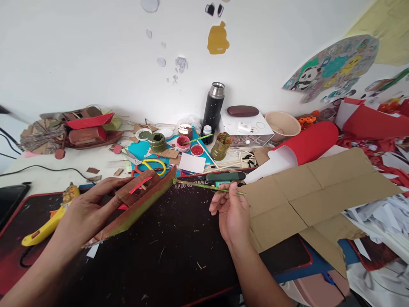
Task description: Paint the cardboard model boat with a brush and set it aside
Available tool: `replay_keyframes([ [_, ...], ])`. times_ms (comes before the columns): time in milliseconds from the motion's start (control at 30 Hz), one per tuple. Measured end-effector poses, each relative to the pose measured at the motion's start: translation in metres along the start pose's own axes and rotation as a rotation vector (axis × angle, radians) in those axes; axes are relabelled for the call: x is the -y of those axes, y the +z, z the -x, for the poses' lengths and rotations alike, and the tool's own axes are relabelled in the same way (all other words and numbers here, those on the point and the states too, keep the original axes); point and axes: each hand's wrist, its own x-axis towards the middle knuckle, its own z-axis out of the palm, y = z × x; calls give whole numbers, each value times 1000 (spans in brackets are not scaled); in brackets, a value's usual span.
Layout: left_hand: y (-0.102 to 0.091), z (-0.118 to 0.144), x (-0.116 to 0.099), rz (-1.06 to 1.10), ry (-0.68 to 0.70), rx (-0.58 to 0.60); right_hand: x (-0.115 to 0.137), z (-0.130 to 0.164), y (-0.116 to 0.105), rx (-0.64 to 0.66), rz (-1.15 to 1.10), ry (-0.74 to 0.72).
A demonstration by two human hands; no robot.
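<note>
My left hand (92,204) grips a small cardboard model boat (145,192) by its upper part, fingers closed around it. The boat is painted brown, with green along its lower hull and a red strip on top. Between the fingertips of my right hand (233,209) is a thin paintbrush (207,186), its handle smeared green. The brush tip is at the pointed end of the boat; whether it touches cannot be made out. Behind them stand a jar of green paint (157,143) and a jar of red paint (183,143).
A yellow glue gun (51,226) lies left on the dark mat (179,264). Yellow-handled scissors (153,165), a black thermos (213,106) and a murky glass jar (221,146) stand or lie behind. Cardboard sheets (306,192) and a red paper roll (313,143) occupy the right. Another boat model (89,132) sits back left.
</note>
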Motion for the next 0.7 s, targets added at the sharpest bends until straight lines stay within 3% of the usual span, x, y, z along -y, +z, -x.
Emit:
replay_keyframes([
  [167,3,2,11,38,19,-36,-1,0,0,-1,14,2],
  [333,-1,1,7,36,26,-38,-1,-1,-1,-3,-8,-7],
  [533,-2,-1,-5,25,24,-17,-4,6,0,166,-37,27],
  [700,3,-2,-2,7,14,-18,-11,13,2,317,-59,81],
])
